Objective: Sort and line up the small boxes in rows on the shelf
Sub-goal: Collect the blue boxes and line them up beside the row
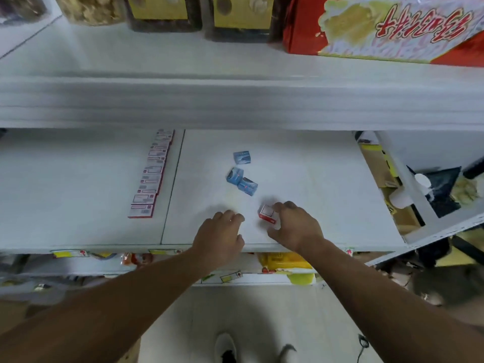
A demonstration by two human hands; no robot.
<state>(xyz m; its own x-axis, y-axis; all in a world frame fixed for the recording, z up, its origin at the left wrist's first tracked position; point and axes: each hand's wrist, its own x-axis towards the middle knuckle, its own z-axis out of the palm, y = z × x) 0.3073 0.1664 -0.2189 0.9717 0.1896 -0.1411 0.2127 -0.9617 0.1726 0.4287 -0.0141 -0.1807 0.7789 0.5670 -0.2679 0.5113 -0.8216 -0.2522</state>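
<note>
— Where is the small red-and-white cardboard box (267, 214)?

— On the white shelf board (301, 179), near its front edge, tilted on one corner. The right hand (294, 226) pinches it, fingers curled over its far side and thumb at its near side.

— And the other hand?

— The left hand (221, 235) lies just left of that box, apart from it, knuckles up and fingers loosely bent on the board, holding nothing that I can see.

— What else lies near the box?

— Behind it, three small blue cardboard boxes: a pair of blue boxes (241, 181) touching each other at an angle, and one single blue box (242, 157) a little farther back, apart from the pair. None of them is lined up with another.

— Anything already in order?

— Far to the left of the held box, past a seam in the board, a row of flat red-and-white boxes (151, 179) runs from front to back, each touching the next (the print on them is too blurred to read).

— Does anything stand between the box and that row?

— Only the left hand and bare board.

— And farther out?

— Above the box, an upper white shelf (235, 100) carries a large red printed carton (379, 30) and dark jars with yellow labels (162, 11). To the right, beyond the board's end, sit brown cardboard cartons (379, 166) and a black bag (442, 189). Below the front edge, yellow packets (284, 260) show on a lower shelf.
</note>
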